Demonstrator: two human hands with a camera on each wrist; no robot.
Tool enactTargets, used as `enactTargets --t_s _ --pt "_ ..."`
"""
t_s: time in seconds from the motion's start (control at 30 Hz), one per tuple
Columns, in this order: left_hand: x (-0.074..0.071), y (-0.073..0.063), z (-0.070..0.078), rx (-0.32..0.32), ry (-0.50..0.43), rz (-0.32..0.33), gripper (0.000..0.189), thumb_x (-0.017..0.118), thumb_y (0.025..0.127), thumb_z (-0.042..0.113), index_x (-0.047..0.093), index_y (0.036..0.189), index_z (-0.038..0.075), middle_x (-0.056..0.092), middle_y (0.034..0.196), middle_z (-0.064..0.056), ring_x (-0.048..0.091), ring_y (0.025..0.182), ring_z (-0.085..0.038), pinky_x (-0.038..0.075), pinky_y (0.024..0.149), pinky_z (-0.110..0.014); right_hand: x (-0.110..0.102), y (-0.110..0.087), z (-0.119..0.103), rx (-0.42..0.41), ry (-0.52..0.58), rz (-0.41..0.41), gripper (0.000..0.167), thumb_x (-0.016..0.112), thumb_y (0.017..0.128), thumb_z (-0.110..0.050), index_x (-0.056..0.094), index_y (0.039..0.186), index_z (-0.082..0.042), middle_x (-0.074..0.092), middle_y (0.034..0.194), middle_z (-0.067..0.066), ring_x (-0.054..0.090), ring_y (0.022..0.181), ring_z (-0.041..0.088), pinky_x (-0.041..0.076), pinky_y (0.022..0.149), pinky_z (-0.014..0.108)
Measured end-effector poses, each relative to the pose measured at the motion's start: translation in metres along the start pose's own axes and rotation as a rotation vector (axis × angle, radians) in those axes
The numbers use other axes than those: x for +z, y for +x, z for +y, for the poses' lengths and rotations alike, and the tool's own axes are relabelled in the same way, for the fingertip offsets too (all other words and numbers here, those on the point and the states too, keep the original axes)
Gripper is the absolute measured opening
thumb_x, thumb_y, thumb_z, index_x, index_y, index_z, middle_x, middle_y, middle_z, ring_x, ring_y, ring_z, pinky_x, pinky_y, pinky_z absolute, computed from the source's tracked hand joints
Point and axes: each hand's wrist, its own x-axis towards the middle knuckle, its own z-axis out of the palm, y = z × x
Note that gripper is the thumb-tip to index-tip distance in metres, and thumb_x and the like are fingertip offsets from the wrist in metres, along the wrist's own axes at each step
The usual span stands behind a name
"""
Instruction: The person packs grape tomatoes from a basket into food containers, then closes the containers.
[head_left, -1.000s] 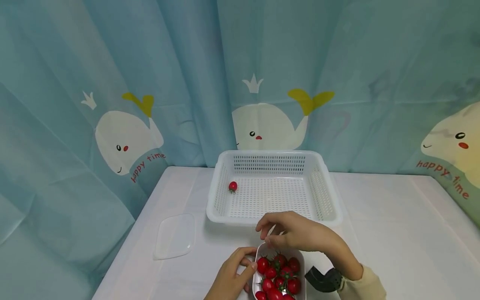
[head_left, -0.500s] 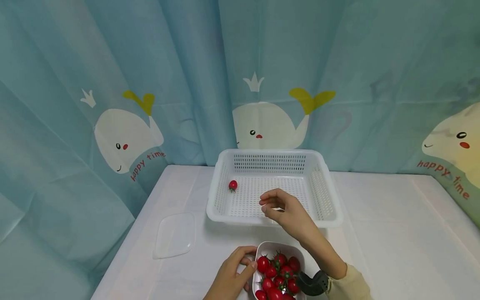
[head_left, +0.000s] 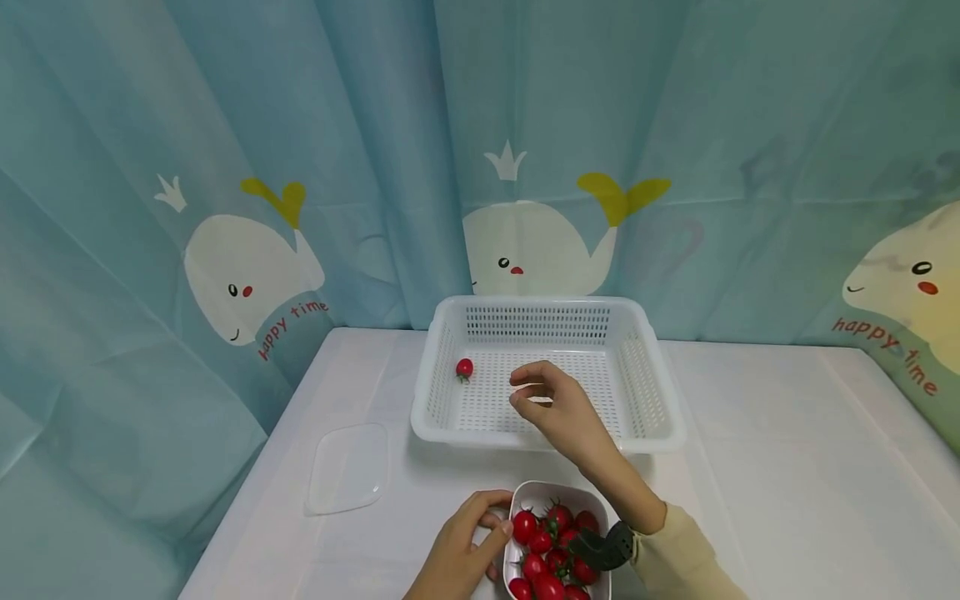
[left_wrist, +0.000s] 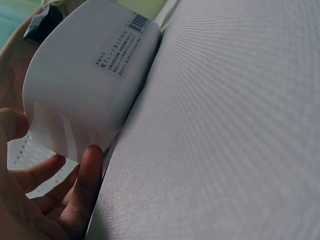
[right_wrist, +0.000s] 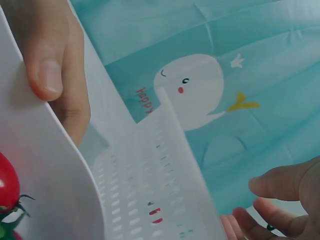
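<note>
A white plastic food container full of cherry tomatoes stands near the front edge of view. My left hand grips its left side, thumb at the rim; the left wrist view shows fingers against the outer wall, which bears a label. Over a white perforated basket my right hand hovers with bent fingers. Something small and dark green shows among its fingers in the right wrist view; whether it holds anything is hidden. One cherry tomato lies at the basket's left side.
A clear flat lid lies on the white tabletop, left of the basket. Behind the table hangs a blue curtain with printed whales, close to the basket's far rim. A dark device sits on the right wrist.
My right hand has moved from above the food container's far rim, away from me, to over the basket. The left hand and the tomato in the basket look unchanged.
</note>
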Motion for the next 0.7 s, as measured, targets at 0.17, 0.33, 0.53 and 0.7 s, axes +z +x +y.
enactTargets --t_s 0.17,0.33,0.53,0.7 --pt "0.0 0.002 -0.002 0.006 0.022 -0.001 0.043 0.06 0.105 0.033 0.058 0.142 0.01 0.066 0.109 -0.004 0.059 0.077 -0.003 0.057 0.058 -0.024 0.005 0.014 -0.005 0.001 -0.059 -0.006 0.031 0.073 0.096 -0.012 0.065 0.126 -0.008 0.07 0.128 0.014 0.07 0.115 0.028 0.059 0.099 0.046" --pt "-0.001 0.001 -0.001 0.014 0.032 -0.006 0.044 0.059 0.106 0.034 0.057 0.143 0.009 0.064 0.11 -0.005 0.059 0.075 -0.003 0.058 0.058 -0.025 0.009 0.03 -0.016 0.006 -0.119 -0.056 0.034 0.073 0.096 -0.014 0.064 0.128 -0.006 0.069 0.133 0.014 0.07 0.117 0.03 0.06 0.094 0.044" --pt "-0.002 0.001 -0.001 0.005 0.028 -0.004 0.044 0.06 0.105 0.033 0.057 0.143 0.011 0.064 0.111 -0.007 0.06 0.065 -0.005 0.058 0.058 -0.025 0.016 0.053 -0.027 0.05 -0.155 -0.139 0.037 0.072 0.096 -0.015 0.064 0.13 -0.004 0.065 0.137 0.017 0.067 0.122 0.032 0.06 0.095 0.043" --pt "-0.001 0.001 -0.003 -0.003 0.02 -0.008 0.045 0.06 0.105 0.032 0.056 0.143 0.009 0.064 0.115 -0.008 0.06 0.068 -0.005 0.058 0.058 -0.025 0.024 0.072 -0.029 0.119 -0.237 -0.233 0.047 0.074 0.095 -0.016 0.061 0.137 0.0 0.063 0.141 0.02 0.064 0.126 0.034 0.057 0.101 0.047"
